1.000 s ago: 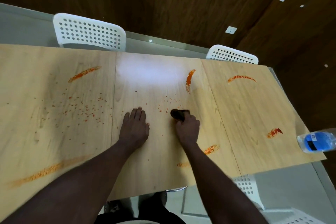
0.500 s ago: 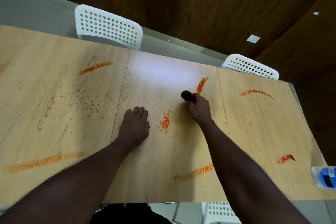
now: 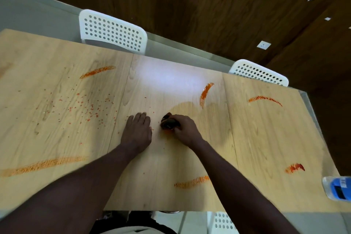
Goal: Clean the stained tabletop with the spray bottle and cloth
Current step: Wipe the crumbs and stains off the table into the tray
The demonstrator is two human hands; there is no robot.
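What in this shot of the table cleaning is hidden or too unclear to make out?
Head view only.
Cloth: mostly covered by the right hand; shape unclear.
Bottle: cut off by the right edge; nozzle unseen.
Long stain, near left: motion-blurred, outline indistinct.
Near chair: mostly hidden under the tabletop.

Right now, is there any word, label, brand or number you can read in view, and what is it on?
No text can be quoted; nothing reads clearly.
bottle at the table's right edge: the blue label has a white patch with print, too blurred to read.
wall sockets: no lettering visible.
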